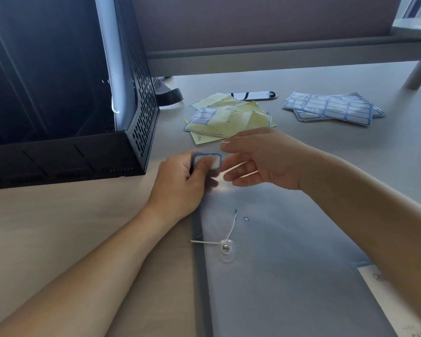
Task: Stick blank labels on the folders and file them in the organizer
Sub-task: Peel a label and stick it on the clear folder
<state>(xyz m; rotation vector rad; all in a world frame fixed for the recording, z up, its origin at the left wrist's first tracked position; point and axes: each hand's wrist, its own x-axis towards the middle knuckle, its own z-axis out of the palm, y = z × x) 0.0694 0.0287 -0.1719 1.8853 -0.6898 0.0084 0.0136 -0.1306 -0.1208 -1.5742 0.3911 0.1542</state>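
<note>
**Label held over the folder's corner, ready to go down**

A translucent string-tie folder (pixel 289 263) lies flat at the near edge of the table (pixel 58 215). Its button closure (pixel 226 247) faces up, so the front is the side offered for labelling.

Over the folder's far left corner, the left hand (pixel 180 181) pinches one blank blue-bordered label (pixel 210 161) between thumb and fingers. It grips one end only, probably to keep the sticky back clear of skin. The right hand (pixel 260 161) hangs just beside the label with loose, spread fingers and holds nothing. It looks placed to take the free end or smooth the label down, though its fingertips are blurred.

Towards the middle of the table, a loose heap of mostly stripped yellow backing sheets (pixel 238 117) sits within reach. Full label sheets (pixel 331 109) are stacked apart from it, towards the far right, which keeps used and fresh stock separate.

A black perforated organizer (pixel 141 98) stands on the left side of the table, with a pale folder (pixel 117 69) upright inside. It is near enough for filing straight after sticking.
</note>
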